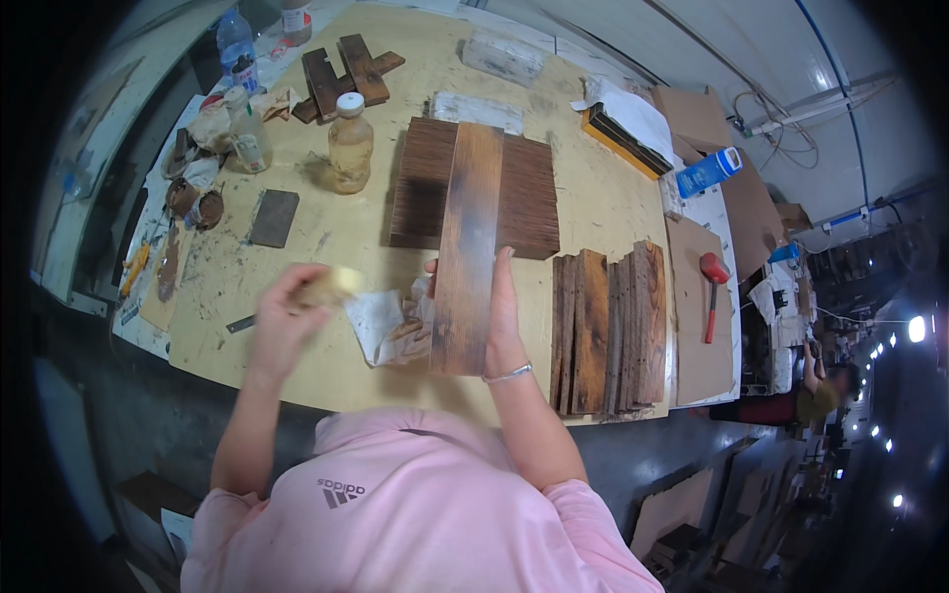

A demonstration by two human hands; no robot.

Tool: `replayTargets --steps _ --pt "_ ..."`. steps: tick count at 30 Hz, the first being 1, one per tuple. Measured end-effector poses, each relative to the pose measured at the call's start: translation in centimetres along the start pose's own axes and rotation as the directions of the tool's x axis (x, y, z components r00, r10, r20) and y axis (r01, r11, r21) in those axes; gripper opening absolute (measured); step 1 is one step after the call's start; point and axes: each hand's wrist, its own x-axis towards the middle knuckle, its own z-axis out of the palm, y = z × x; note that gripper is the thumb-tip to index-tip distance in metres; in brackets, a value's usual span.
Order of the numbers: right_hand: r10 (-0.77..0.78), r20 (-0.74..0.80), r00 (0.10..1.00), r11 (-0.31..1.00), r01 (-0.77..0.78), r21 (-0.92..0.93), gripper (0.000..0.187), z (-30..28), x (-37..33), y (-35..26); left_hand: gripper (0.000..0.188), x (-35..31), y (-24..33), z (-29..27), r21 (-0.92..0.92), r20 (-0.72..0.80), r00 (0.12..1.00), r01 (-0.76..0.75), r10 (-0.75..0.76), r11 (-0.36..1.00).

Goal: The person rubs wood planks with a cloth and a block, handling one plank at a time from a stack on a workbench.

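My right hand [504,308] is closed round the lower part of a long brown wooden board [469,237], gripping it by its edges. The board's far end overlaps a dark wooden panel [531,198] lying on the table. In my left hand [289,304], to the left of the board, is a small pale yellow block [336,284] that looks like a sponge; motion blurs it. Between the hands lies a crumpled, brown-stained white cloth [381,331]. A jar of yellowish liquid with a white lid [350,148] stands beyond my left hand.
Several wooden boards [593,331] stand in a row to the right. A red mallet [712,292] and blue bottle [708,172] are farther right. At left are a dark flat block [274,218] and a clear bottle [247,133]. Dark wood pieces [362,69] lie at the back.
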Motion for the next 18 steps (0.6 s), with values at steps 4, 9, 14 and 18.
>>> replayTargets --steps 4,9,14,18 --pt "-0.036 -0.114 0.993 0.999 0.039 0.023 0.069 1.4 -0.6 -0.1 0.039 1.6 4.3 7.1 0.141 0.138 0.952 -0.293 0.274 0.946" --pt "-0.106 -0.059 0.993 0.994 0.105 -0.025 0.070 1.1 -2.1 -1.9 0.037 1.0 4.4 10.2 0.334 0.265 0.893 -0.438 0.363 0.834" --pt "-0.238 -0.091 0.967 0.963 0.222 -0.150 0.073 -1.1 -2.9 -3.4 0.039 -4.5 3.4 8.7 0.261 0.524 0.790 -0.505 0.319 0.823" --pt "-0.226 -0.094 0.970 0.973 0.220 -0.075 0.071 -1.1 -3.2 -3.3 0.036 -2.2 4.2 9.5 0.333 0.392 0.824 -0.541 0.408 0.773"
